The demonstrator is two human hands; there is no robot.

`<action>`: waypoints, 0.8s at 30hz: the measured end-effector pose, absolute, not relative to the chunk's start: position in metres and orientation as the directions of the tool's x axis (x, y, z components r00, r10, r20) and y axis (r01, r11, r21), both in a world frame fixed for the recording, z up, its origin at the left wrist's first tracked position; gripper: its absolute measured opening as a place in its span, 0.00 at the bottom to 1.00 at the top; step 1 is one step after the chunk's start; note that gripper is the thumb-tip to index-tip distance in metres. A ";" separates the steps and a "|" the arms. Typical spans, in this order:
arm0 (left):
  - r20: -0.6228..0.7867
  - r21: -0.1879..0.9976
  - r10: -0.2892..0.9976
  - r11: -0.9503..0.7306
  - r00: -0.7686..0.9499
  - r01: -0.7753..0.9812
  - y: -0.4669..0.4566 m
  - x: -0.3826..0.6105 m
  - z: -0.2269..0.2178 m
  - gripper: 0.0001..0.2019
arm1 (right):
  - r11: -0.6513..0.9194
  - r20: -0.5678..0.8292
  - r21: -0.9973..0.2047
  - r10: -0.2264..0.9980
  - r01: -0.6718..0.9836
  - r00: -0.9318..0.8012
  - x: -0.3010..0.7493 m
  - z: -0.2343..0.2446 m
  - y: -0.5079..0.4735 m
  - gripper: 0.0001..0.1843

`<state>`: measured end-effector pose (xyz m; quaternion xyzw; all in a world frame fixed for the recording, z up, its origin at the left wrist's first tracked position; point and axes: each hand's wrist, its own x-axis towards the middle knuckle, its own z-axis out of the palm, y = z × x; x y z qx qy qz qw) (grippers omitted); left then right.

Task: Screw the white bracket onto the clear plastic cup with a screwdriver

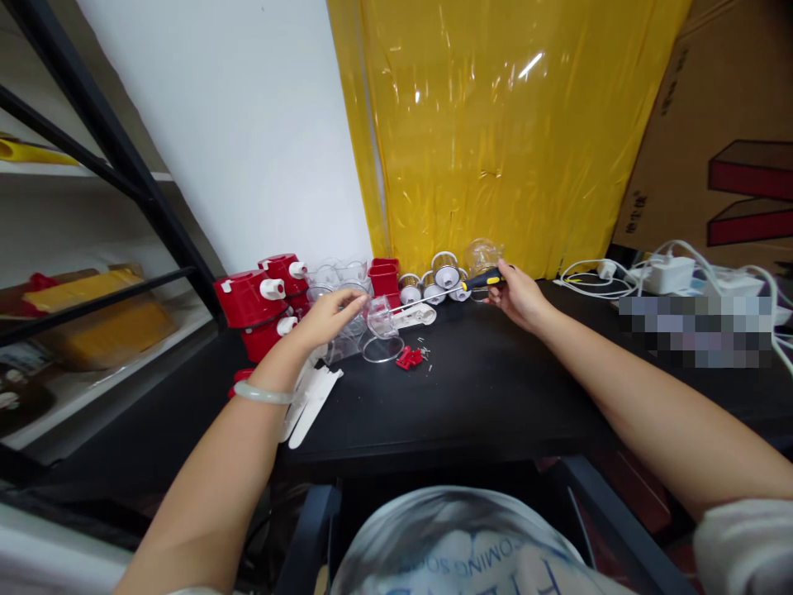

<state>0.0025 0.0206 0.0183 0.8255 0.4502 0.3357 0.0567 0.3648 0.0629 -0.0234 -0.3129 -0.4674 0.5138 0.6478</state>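
My right hand [519, 296] is closed around the yellow-and-black handle of a screwdriver [480, 281]. Its long metal shaft points left, and the tip ends by a clear plastic part [381, 317]. Behind my right fingers is a clear, rounded plastic cup [481, 254]; whether they touch it I cannot tell. My left hand [331, 317], with fingers stretched out to the right, is over several clear cups and beside the clear part. A clear ring [382, 349] shows just below that part. Small red pieces [409, 358] and several tiny screws [424, 350] lie in front.
Red housings [251, 299] with white knobs are stacked at left. Red boxes [384, 278], silver motor-like cylinders [444, 268] and a white flat piece [416, 315] stand along the back. White strips [315, 405] lie near my left wrist. White cables and adapters [670, 273] occupy the right of the black table [496, 397].
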 end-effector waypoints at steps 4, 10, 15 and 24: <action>0.504 0.385 0.777 -0.593 0.377 0.708 0.022 0.002 0.018 0.26 | 0.252 0.249 -0.890 0.967 -0.380 0.058 0.365 -0.022 0.063 0.14; 0.500 0.388 0.781 -0.588 0.374 0.710 0.021 0.002 0.019 0.25 | 0.235 0.229 -0.880 0.971 -0.413 0.064 0.366 -0.022 0.063 0.08; 0.498 0.379 0.781 -0.587 0.377 0.715 0.020 0.002 0.019 0.26 | 0.283 0.310 -0.858 0.951 -0.429 0.006 0.369 -0.022 0.057 0.11; 0.497 0.381 0.779 -0.591 0.381 0.711 0.019 0.004 0.020 0.26 | 0.420 0.403 -0.889 0.907 -0.183 0.126 0.369 -0.028 0.071 0.20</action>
